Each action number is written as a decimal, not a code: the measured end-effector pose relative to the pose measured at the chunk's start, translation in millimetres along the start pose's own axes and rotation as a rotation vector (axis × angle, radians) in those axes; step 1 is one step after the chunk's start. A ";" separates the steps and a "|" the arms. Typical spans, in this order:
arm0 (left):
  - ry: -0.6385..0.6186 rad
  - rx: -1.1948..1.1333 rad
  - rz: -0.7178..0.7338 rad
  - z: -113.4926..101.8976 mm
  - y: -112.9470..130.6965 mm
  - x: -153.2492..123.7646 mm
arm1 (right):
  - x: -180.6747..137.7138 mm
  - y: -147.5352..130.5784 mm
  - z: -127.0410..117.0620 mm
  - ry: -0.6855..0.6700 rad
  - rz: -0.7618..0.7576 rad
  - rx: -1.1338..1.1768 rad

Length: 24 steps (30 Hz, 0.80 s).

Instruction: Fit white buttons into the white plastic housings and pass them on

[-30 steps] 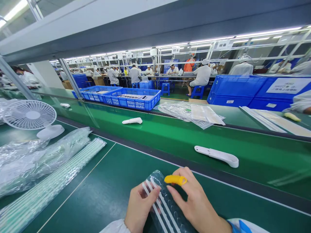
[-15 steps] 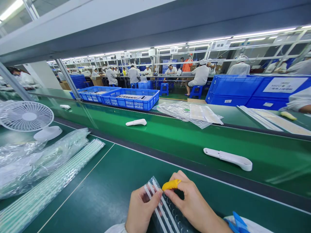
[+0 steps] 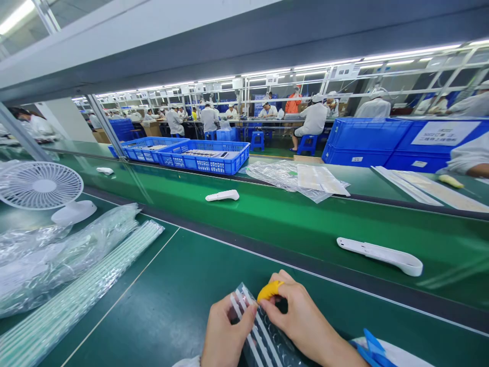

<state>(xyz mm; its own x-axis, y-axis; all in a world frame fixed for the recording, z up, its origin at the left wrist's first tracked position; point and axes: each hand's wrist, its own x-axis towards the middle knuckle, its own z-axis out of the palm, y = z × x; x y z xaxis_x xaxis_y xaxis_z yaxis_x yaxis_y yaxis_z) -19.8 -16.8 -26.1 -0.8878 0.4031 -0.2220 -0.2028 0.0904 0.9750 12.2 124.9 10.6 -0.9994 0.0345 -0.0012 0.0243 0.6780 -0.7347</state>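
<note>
My left hand [image 3: 231,326] grips a clear plastic sheet [image 3: 256,337] between thumb and fingers. White strips run along the sheet, and a row of round, see-through shapes lies along its right side. My right hand [image 3: 294,311] is closed in a pinch at the sheet's upper right edge, close to the left thumb; what sits between its fingertips is too small to make out. A yellow finger cot [image 3: 269,291] covers its index finger. Both hands are over the dark green table [image 3: 160,290], near its front edge.
On the green conveyor belt [image 3: 290,219] lie white curved plastic parts [image 3: 380,255]. A white fan [image 3: 46,186] and bagged pale green strips [image 3: 87,290] are at left. Beyond the belt stand blue baskets [image 3: 214,162], plastic bags [image 3: 282,174] and stacked blue bins [image 3: 362,142]. A co-worker's sleeve [image 3: 471,155] shows at right.
The white plastic parts on the belt have moved to the right. My hands have shifted only slightly and hold the same pose at the sheet.
</note>
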 end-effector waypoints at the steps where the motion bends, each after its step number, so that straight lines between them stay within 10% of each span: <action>1: 0.002 0.001 -0.002 -0.3 -0.8 0.5 | 1.1 0.5 0.7 0.007 0.029 0.031; 18: 0.219 0.344 -0.019 -2.8 -4.4 -0.4 | 24.4 35.6 -20.1 0.090 0.125 0.209; 24: 0.349 0.963 0.365 -3.6 -6.2 -0.8 | 57.4 47.9 -33.0 0.136 0.085 0.058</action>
<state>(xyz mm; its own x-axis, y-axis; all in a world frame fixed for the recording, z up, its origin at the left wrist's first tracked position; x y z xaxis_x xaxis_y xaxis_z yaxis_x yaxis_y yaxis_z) -19.4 -21.0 -32.0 -0.9280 0.2837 0.2414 0.3713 0.7551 0.5403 -43.2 183.5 -2.3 -0.9811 0.1922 0.0239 0.1036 0.6249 -0.7738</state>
